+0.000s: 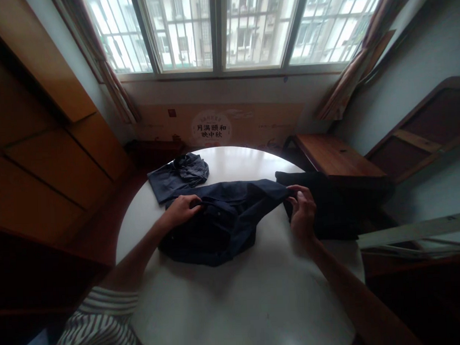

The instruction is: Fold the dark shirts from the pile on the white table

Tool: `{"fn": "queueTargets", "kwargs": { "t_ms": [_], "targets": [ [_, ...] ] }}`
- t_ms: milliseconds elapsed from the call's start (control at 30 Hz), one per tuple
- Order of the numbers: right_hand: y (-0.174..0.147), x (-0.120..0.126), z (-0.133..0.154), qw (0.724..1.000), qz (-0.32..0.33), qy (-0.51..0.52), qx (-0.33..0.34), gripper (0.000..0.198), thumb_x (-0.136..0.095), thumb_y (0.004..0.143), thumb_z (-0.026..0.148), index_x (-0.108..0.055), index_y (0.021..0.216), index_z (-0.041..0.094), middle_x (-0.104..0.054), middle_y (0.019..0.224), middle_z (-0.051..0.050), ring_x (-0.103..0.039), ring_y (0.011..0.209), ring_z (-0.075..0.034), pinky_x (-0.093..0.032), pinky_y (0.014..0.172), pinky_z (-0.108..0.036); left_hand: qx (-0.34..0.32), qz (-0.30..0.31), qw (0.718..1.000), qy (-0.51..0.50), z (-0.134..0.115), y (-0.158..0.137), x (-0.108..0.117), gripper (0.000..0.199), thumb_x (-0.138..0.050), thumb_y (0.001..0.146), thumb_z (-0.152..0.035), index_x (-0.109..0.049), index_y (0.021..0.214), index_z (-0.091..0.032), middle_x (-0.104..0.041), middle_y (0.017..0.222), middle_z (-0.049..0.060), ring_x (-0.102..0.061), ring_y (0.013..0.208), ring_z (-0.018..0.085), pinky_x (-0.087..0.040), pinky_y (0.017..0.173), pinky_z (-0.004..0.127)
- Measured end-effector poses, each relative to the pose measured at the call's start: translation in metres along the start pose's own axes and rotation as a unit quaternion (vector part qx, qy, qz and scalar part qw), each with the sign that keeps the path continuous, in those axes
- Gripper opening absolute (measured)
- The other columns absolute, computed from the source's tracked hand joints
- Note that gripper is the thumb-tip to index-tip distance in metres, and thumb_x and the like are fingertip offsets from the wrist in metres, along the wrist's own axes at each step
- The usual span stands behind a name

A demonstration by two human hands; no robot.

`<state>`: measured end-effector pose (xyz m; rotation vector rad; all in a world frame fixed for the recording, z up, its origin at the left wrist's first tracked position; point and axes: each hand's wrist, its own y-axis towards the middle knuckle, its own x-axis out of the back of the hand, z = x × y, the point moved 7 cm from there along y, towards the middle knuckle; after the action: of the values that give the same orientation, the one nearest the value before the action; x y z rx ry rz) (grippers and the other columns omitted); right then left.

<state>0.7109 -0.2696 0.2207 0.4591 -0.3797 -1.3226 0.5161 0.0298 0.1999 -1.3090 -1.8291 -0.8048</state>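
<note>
A dark navy shirt (246,202) lies bunched on the white round table (234,303), with small light buttons showing on it. My left hand (184,209) pinches the cloth on its left side. Out to the right, my right hand (302,210) grips a pointed end of the same shirt between thumb and fingers, and the cloth stretches between both hands. Behind my left hand rests a crumpled grey-blue garment (162,182). Beside my right hand, black folded cloth (325,209) lies at the table's right edge, partly hidden by that hand.
A wooden bench or low table (338,156) stands beyond the table at the right. Tall wooden cabinets (45,174) line the left wall. Ahead is a barred window (217,32) with curtains (348,88) at the side. A pale rail (416,229) juts in from the right.
</note>
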Motion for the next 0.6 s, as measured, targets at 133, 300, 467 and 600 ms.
{"fn": "queueTargets", "kwargs": {
  "t_ms": [133,300,467,600],
  "targets": [
    [-0.008,-0.012,0.029,0.978,0.052,-0.14,0.147,0.025,-0.054,0.093,0.041,-0.063,0.081,0.021,-0.057,0.09,-0.004,-0.058,0.089,-0.021,-0.049,0.084,-0.039,-0.151,0.048,0.981,-0.114,-0.047,-0.011,-0.01,0.029,-0.053,0.095,-0.039,-0.072,0.097,-0.017,-0.072,0.09,0.006,-0.066,0.082,0.018,-0.049,0.077,0.026],
    [-0.017,-0.034,0.028,0.953,0.154,-0.187,0.184,0.026,-0.067,0.086,0.044,-0.068,0.099,0.022,-0.06,0.109,-0.01,-0.06,0.105,-0.027,-0.049,0.094,-0.045,-0.061,-0.081,0.988,-0.119,-0.019,-0.01,0.029,0.047,-0.046,0.096,-0.054,-0.073,0.091,-0.016,-0.069,0.074,0.005,-0.062,0.067,0.016,-0.048,0.064,0.025],
    [-0.029,-0.053,-0.001,0.922,0.299,-0.21,0.128,0.06,-0.067,0.085,0.051,-0.054,0.136,0.023,-0.056,0.135,-0.014,-0.054,0.124,-0.031,-0.044,0.105,-0.049,0.102,-0.108,0.987,-0.051,0.049,0.0,0.041,0.058,-0.058,0.08,-0.07,-0.073,0.093,-0.015,-0.071,0.08,0.008,-0.064,0.07,0.02,-0.047,0.061,0.027],
    [-0.04,-0.06,-0.02,0.889,0.389,-0.232,0.062,0.078,-0.063,0.086,0.057,-0.035,0.151,0.023,-0.058,0.133,-0.015,-0.06,0.119,-0.031,-0.047,0.102,-0.047,0.123,-0.046,0.99,-0.041,0.066,0.006,0.024,0.059,-0.061,0.074,-0.073,-0.072,0.082,-0.016,-0.066,0.067,0.005,-0.058,0.059,0.017,-0.04,0.052,0.025]
  ]
}}
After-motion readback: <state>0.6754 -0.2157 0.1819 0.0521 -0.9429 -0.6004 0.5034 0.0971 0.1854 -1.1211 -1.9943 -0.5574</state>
